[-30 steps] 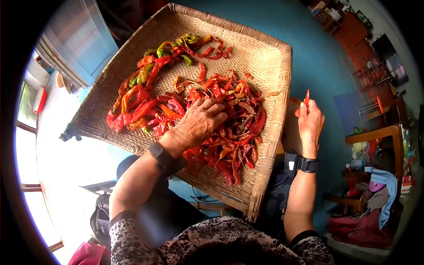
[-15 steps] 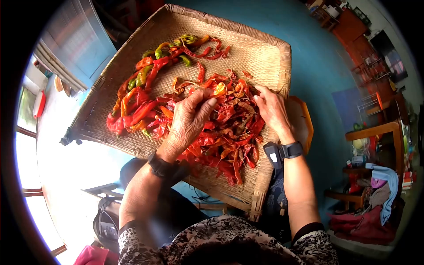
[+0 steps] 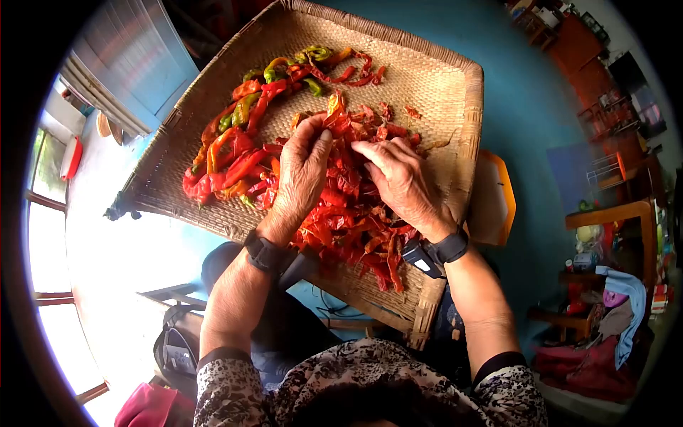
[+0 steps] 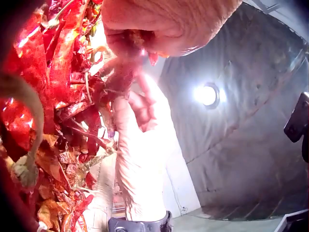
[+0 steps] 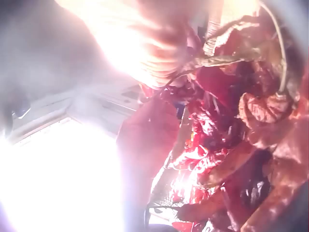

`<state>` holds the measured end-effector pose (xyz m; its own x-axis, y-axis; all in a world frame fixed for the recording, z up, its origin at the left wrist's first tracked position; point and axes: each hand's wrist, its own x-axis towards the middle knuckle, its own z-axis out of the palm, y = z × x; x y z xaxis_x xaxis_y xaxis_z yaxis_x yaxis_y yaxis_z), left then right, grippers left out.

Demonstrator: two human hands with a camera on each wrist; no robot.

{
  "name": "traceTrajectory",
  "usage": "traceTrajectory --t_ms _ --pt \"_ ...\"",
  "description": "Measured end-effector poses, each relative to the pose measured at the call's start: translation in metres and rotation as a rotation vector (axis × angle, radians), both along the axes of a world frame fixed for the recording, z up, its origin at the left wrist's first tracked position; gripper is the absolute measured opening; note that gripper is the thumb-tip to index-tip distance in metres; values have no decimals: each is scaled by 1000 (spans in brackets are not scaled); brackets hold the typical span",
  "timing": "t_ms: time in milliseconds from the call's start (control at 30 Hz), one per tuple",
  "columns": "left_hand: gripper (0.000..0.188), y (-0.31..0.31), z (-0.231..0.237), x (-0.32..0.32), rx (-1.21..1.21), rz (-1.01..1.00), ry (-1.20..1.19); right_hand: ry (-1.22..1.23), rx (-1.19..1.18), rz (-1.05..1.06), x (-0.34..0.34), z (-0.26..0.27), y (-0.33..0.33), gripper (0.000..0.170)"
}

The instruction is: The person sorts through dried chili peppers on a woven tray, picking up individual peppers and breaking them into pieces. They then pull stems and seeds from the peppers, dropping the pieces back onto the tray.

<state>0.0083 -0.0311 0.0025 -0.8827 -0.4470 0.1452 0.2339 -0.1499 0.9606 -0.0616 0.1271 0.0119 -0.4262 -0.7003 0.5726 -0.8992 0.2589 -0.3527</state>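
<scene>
Black-and-white printed sleeves (image 3: 231,384) lie nearest. Ahead, the left hand (image 3: 302,171) seems to pinch a bit of red pepper (image 4: 153,59) between thumb and fingers; whether the right hand (image 3: 405,181), near it, grips anything I cannot tell. Around them wrinkled red peppers (image 3: 334,213) lie heaped in a woven basket (image 3: 427,78). Picking through them looks like the step; next probably calls for a light pinch. Farther off, smoother peppers (image 3: 262,108) line the left side.

Wrinkled red peppers (image 4: 50,84) beside the left hand (image 4: 169,21), right hand (image 4: 142,150) below.
</scene>
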Motion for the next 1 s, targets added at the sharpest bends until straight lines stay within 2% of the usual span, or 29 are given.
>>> traceTrajectory --t_ms 33,167,233,300,367,400,467,633,700,767,833,867,900,967,1000 --pt "22 1 0 2 1 0 -3 33 -25 -9 3 3 1 30" --pt "22 0 3 3 -91 -32 3 -100 -278 -25 2 7 18 30" --pt "22 2 9 5 -59 -82 -76 -365 -308 -140 4 11 29 27" --pt "28 3 3 4 -65 -108 -62 -495 -275 -132 -7 2 33 24" --pt "31 5 -4 1 -107 -121 -59 -440 -225 -169 -15 -5 40 25" --pt "32 5 -6 1 -213 -124 -65 -534 -278 -154 -16 -5 42 26" --pt "30 7 -7 2 -176 -129 -39 -706 -385 -114 -16 -4 46 26" --pt "23 11 4 6 -62 -209 -78 -813 -460 -64 -19 12 65 19" --pt "20 11 1 4 -112 -213 -91 -711 -534 -169 -25 15 77 15" --pt "20 11 4 5 -127 -238 -100 -392 -483 -362 -37 15 93 12" --pt "19 12 3 6 -135 -265 -115 23 -271 -604 -45 19 111 12" --pt "22 10 -2 4 -160 -270 -125 67 -226 -632 -48 20 118 15" --pt "25 10 -6 3 -187 -272 -132 118 -2 -807 -47 21 126 18" --pt "23 12 -12 2 -177 -260 -96 57 237 -1024 -37 21 126 24" --pt "25 12 -15 0 -239 -308 -63 107 179 -952 -35 22 123 27"
